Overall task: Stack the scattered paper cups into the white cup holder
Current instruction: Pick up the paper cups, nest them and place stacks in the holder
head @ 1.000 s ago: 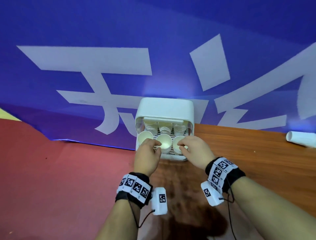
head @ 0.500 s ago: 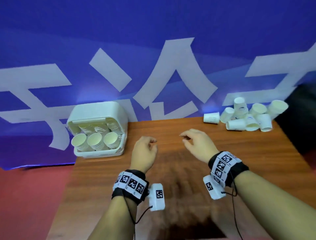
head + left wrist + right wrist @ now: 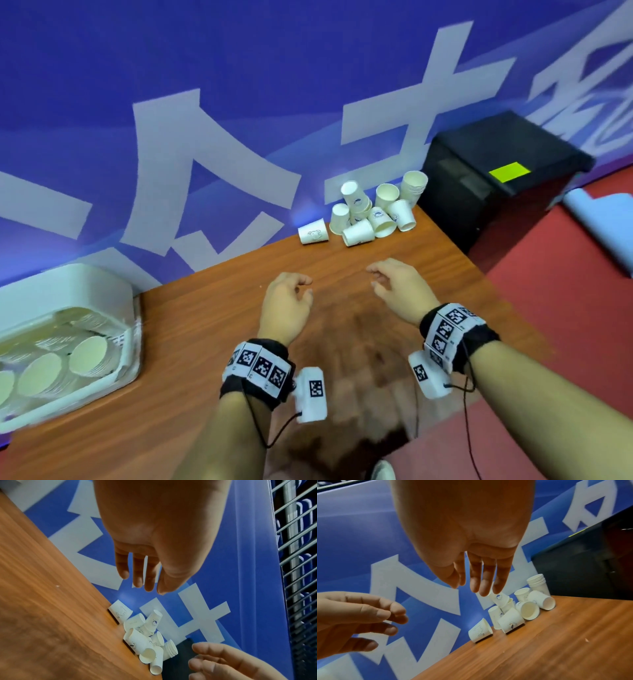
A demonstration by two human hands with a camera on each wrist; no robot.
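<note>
Both hands have left the white cup holder (image 3: pixel 65 310), where they were a second ago, and now hover over the middle of the wooden desk (image 3: pixel 359 267), with the holder at the desk's far left edge against the blue banner (image 3: pixel 205 85). The left hand (image 3: pixel 286 310) is held palm down, its fingers (image 3: pixel 138 573) hanging loosely curled and slightly parted, holding nothing. The right hand (image 3: pixel 399 291) is beside it, apart from it, its fingers (image 3: pixel 488 580) hanging relaxed toward the desk, the grip likewise empty. Stacks of nested cups (image 3: pixel 87 353) lie inside the holder with their mouths facing the person.

At the far right corner of the desk, well apart from both hands, lies the heap of scattered paper cups (image 3: pixel 371 214): some on their sides, some upright, one short nested stack (image 3: pixel 413 183) standing at the back by the banner. One single cup (image 3: pixel 312 232) lies on its side just left of the heap. A black box (image 3: pixel 496 171) with a yellow-green label (image 3: pixel 509 171) stands just beyond that corner, on the red floor (image 3: pixel 565 274).
</note>
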